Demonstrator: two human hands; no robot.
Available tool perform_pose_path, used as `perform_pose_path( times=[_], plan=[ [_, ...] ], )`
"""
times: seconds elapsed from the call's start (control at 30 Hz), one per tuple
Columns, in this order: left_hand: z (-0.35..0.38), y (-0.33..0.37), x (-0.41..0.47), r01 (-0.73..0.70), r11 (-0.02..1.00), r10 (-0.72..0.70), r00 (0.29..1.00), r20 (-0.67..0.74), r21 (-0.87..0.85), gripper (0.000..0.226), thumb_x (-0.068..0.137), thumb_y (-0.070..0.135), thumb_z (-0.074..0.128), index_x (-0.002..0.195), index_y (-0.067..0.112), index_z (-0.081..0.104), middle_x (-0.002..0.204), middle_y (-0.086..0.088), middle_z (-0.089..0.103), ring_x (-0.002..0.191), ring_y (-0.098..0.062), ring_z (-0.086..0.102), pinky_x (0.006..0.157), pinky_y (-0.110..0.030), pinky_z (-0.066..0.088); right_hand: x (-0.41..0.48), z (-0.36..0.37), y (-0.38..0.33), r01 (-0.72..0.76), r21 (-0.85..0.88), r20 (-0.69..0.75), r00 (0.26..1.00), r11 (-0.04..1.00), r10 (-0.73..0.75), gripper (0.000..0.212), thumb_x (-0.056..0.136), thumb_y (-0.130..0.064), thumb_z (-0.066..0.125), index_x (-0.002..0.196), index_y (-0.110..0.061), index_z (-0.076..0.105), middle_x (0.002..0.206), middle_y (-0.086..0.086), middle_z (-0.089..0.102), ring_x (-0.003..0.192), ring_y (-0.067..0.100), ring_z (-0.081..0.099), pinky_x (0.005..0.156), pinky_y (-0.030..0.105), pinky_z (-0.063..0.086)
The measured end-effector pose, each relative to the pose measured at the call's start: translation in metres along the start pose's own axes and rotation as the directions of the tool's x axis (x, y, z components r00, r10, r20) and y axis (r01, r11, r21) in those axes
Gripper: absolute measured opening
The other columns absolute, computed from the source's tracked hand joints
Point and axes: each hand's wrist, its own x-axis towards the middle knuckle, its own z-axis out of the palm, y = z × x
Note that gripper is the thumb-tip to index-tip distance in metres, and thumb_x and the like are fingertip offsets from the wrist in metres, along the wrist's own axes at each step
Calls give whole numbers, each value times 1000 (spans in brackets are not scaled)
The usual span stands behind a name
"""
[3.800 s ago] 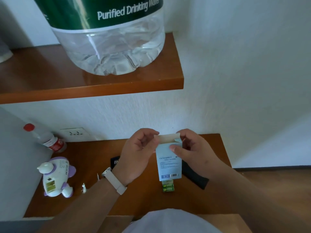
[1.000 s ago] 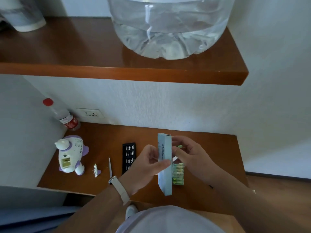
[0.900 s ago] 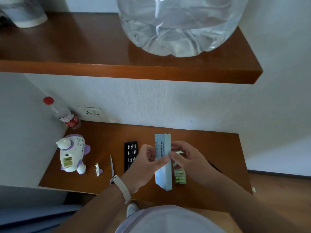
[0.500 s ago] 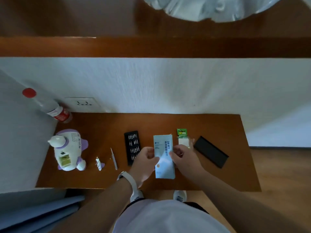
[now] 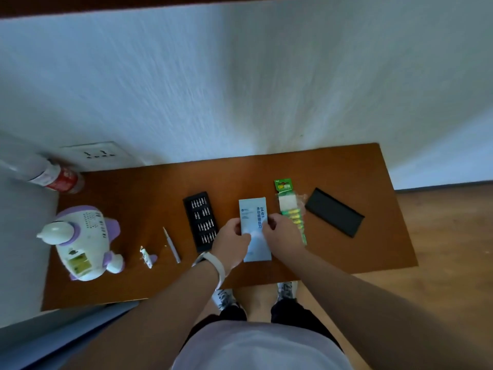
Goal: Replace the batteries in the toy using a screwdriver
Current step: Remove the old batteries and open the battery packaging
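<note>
White wall backs a brown wooden worktop (image 5: 346, 169), seen from above. At its centre both hands hold a pale blue box (image 5: 253, 212) flat. The left hand (image 5: 232, 243) and right hand (image 5: 282, 236) each clamp curled fingers on one long edge, probably to put it down. The toy (image 5: 80, 241) lies far left, its battery bay apparently open and facing up. A small loose piece (image 5: 148, 257) and the screwdriver (image 5: 172, 245) lie near the toy. The green battery pack (image 5: 289, 206) lies just right of the box, ready to hand.
</note>
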Motion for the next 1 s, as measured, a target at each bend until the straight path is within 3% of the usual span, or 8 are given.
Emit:
perform_pose_path(
  times=[0.13,0.3,0.4,0.47,0.6,0.77,0.87,1.0],
  plan=[
    [1,-4,3,-89,979,96,995,-30,183,37,91,10,59,125,23,60,114,4,66,95,-18,65,78,-41,61,7,6,0,42,-104,-17,999,994,-44,16,98,-29,50,92,-16,56,105,7,67,80,16,58,49,17,32],
    [3,-6,5,-132,893,168,985,-48,429,37,91,19,64,126,23,54,114,0,55,93,-19,61,77,-38,59,10,7,-3,72,-165,11,997,984,-71,15,98,-29,52,98,-14,56,103,6,63,84,17,56,61,24,39],
    [3,-7,4,-139,889,176,983,-45,436,43,91,19,64,131,25,50,119,0,55,96,-18,62,76,-37,60,6,-2,-3,107,-156,68,993,982,-98,16,97,-29,53,103,-14,57,103,5,63,81,14,53,52,18,32],
    [3,-6,1,-142,896,182,982,-56,421,45,90,21,63,132,25,47,118,-1,55,94,-18,62,74,-39,60,-2,-14,-3,144,-133,96,987,981,-132,21,97,-27,52,110,-12,59,102,4,64,79,13,54,51,19,37],
    [7,-2,-10,-189,825,272,959,-81,533,52,93,27,59,142,21,41,128,0,51,106,-19,58,77,-31,55,-22,-47,10,172,-83,52,984,982,-168,21,97,-27,53,112,-15,63,92,0,65,80,15,59,68,30,50],
    [27,9,-19,-300,756,391,920,-33,582,47,96,27,56,141,19,47,133,-1,52,119,-19,53,85,-30,52,-23,-87,51,88,-71,4,996,994,-88,20,99,-26,52,114,-19,62,90,-7,61,72,3,55,57,18,42],
    [49,20,-19,-296,745,378,926,-12,598,38,96,31,55,133,21,50,128,2,54,112,-18,55,79,-28,51,-17,-105,72,56,-72,-7,998,996,-57,23,99,-27,50,118,-18,60,89,-6,62,64,11,58,52,23,42],
    [81,39,-17,-196,751,317,945,-84,630,29,93,43,58,115,25,49,112,4,55,91,-17,60,73,-35,55,3,-118,81,102,-72,31,995,992,-100,28,99,-26,50,124,-16,59,98,-2,62,71,14,59,63,29,48]
  ],
)
